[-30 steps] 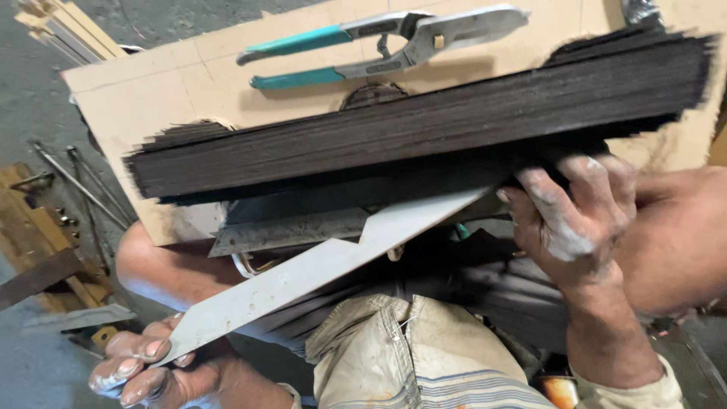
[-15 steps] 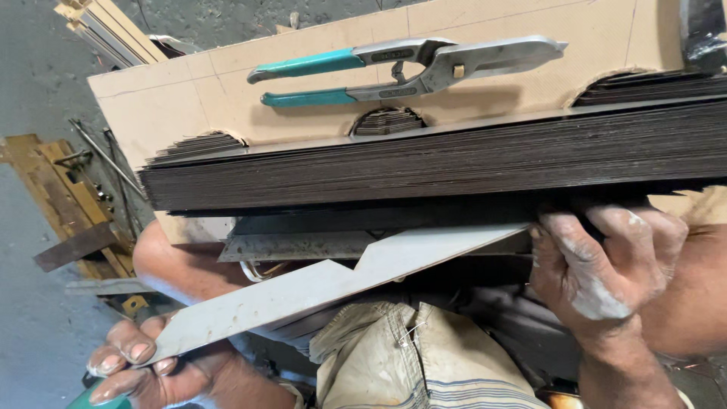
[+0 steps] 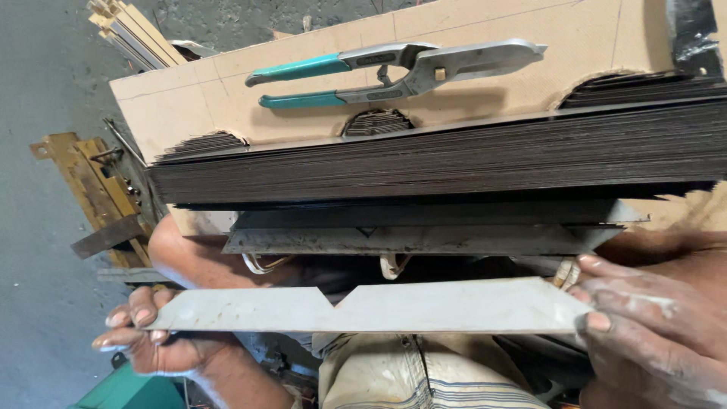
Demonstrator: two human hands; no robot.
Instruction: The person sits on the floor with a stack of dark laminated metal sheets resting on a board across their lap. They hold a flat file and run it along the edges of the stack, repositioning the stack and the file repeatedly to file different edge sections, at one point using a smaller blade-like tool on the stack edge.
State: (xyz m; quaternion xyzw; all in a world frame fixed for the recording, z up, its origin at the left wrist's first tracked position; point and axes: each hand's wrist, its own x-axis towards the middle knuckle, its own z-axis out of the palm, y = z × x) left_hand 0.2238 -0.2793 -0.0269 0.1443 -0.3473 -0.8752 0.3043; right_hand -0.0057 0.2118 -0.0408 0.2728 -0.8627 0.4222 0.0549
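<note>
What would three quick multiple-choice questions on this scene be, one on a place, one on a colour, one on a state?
1. Where do the snips lie?
A. on the board
B. on the floor
C. in a hand

2. What colour are the snips' handles?
A. red
B. teal
C. yellow

3. How is the notched strip held?
A. by one end only
B. at both ends
C. not held

Answers:
1 A, they rest on the tan board.
2 B, both grips are teal.
3 B, left hand and right hand each grip an end.
</note>
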